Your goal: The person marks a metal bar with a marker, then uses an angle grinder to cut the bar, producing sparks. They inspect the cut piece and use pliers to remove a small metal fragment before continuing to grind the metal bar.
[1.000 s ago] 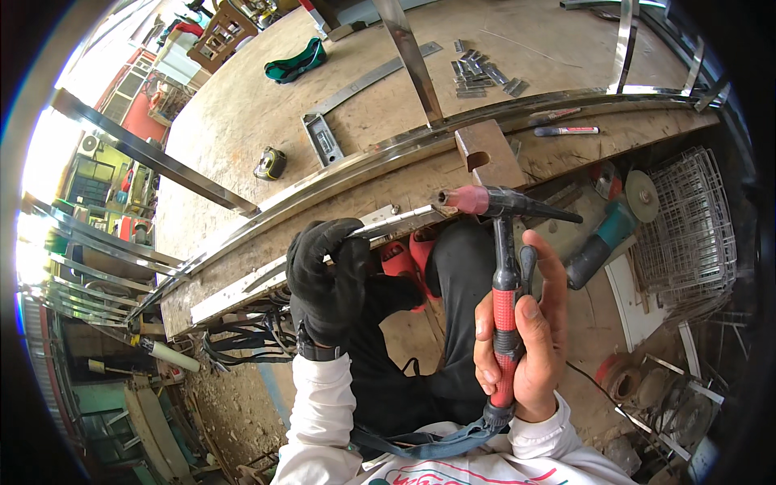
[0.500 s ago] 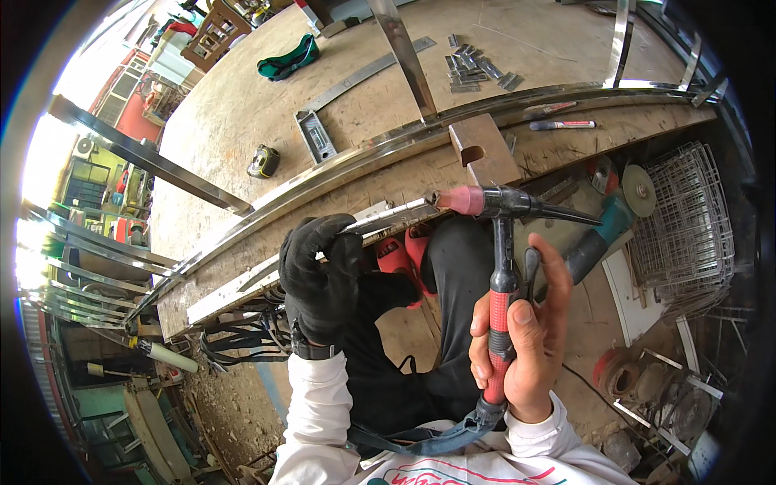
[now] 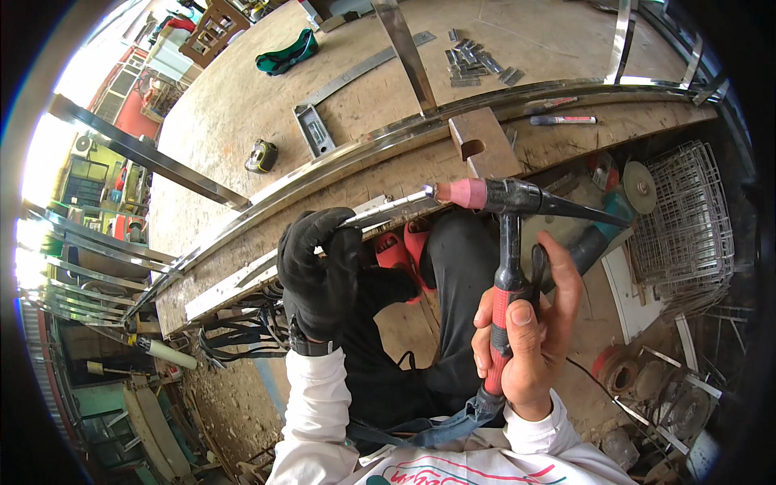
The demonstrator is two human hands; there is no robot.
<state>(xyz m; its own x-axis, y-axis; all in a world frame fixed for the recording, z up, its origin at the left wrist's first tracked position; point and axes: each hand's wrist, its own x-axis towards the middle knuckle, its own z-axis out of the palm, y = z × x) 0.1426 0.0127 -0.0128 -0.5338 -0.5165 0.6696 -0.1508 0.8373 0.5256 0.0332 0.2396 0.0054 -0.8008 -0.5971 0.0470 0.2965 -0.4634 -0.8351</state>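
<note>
My right hand (image 3: 529, 343) is bare and wrapped round the red and black handle of a TIG welding torch (image 3: 510, 242). The torch's pink nozzle (image 3: 466, 194) points left, and its long black back cap sticks out to the right. In my left hand (image 3: 323, 267), in a black glove, a short shiny metal piece (image 3: 392, 212) is pinched between thumb and fingers. Its far end is right by the torch tip; whether they touch I cannot tell. Beyond them, a long shiny metal rail with upright bars (image 3: 323, 172) lies along the wooden table (image 3: 214, 121).
A brown steel block (image 3: 485, 133) stands at the table edge. Farther back are a tape measure (image 3: 261, 156), a square (image 3: 314, 129), small metal pieces (image 3: 477, 65), a marker (image 3: 563, 120) and a green strapped item (image 3: 288, 54). An angle grinder (image 3: 602, 230) and wire baskets (image 3: 687, 226) are at right.
The torch has shifted slightly up and to the right, its back cap reaching farther right. My left hand with the metal piece has moved only slightly.
</note>
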